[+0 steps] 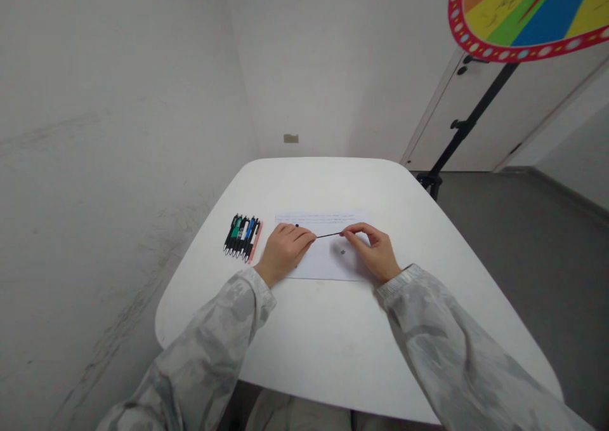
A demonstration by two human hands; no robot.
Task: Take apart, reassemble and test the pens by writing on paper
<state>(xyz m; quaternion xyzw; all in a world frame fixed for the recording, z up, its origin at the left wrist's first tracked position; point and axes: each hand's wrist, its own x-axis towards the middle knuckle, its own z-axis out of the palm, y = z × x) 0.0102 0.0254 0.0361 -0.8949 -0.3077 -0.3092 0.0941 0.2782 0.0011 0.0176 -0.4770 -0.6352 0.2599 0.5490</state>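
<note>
My left hand (284, 250) is closed around a dark pen body, of which only the black tip shows above the knuckles. A thin dark refill rod (328, 235) runs from that hand to my right hand (373, 248), which pinches its far end. Both hands rest over a white sheet of paper (328, 266) on the white table (333, 348). A tiny dark part (343, 252) lies on the paper beside my right hand.
A row of several pens (243, 237) lies on the table left of my left hand. A colourful prize wheel (528, 12) on a black stand (464, 129) stands beyond the table's far right corner. Walls close in on the left and behind.
</note>
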